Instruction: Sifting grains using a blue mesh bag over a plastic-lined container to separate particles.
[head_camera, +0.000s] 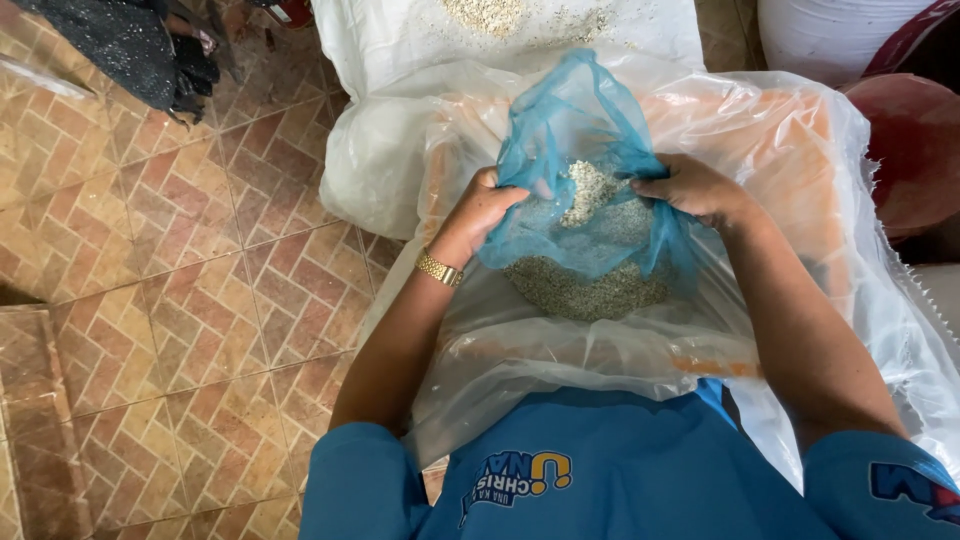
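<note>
Brick-patterned tile floor (170, 300) fills the left side of the frame, with a dark bundle of cloth (130, 45) in the upper left corner.

Moving right, the left hand (480, 215), with a gold wristwatch (438, 268) on its wrist, sits left of centre. Its fingers are curled tight on the left edge of a blue mesh bag (585, 150), pinching the netting.

The bag hangs between the two hands at the centre of the frame. Its top rises toward the upper middle, and its belly sags toward the lower middle, so its long axis runs roughly up and down in the picture. Pale, coarse grain (585, 285) fills the belly, lying below and between both hands; a smaller heap shows higher up inside the netting. Each hand touches the bag at about the same height, so neither is clearly nearer.

The right hand (695, 190) is right of centre, fingers closed on the bag's right edge.

Under the bag lies the open mouth of a large clear plastic sack (800, 160), spreading to the right edge, with orange showing through it. A white sack (400, 40) scattered with grain lies at the top centre. A dark red round container (910, 150) sits at the far right. The person's blue shirt (620, 470) fills the bottom.
</note>
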